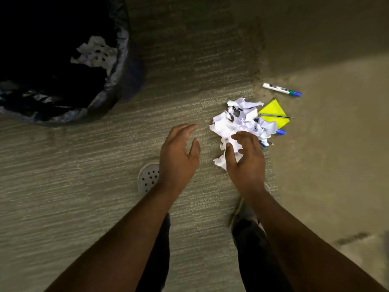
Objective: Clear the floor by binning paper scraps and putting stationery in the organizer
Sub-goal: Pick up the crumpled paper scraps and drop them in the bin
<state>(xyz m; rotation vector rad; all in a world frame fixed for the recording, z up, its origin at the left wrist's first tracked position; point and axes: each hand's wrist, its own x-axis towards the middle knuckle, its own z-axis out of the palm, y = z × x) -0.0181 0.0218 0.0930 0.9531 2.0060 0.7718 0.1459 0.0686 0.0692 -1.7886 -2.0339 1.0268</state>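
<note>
A heap of crumpled white paper scraps [242, 121] lies on the carpet right of centre. My right hand [246, 163] hovers over its near edge, fingers spread, nothing held. My left hand [179, 157] is open just left of the heap, apart from it. Yellow sticky notes [273, 113] with a thin pen [277, 116] across them lie at the heap's right side. A blue pen cap [281, 132] pokes out from under the scraps. A white marker with a blue cap [282, 89] lies farther back on the right. Several scraps [94, 52] sit inside the bin.
A bin with a black liner [117, 66] stands at the upper left. My white perforated shoe [148, 175] shows below my left hand, and the other foot is under my right arm. The carpet meets a smoother, lighter floor [326, 144] on the right.
</note>
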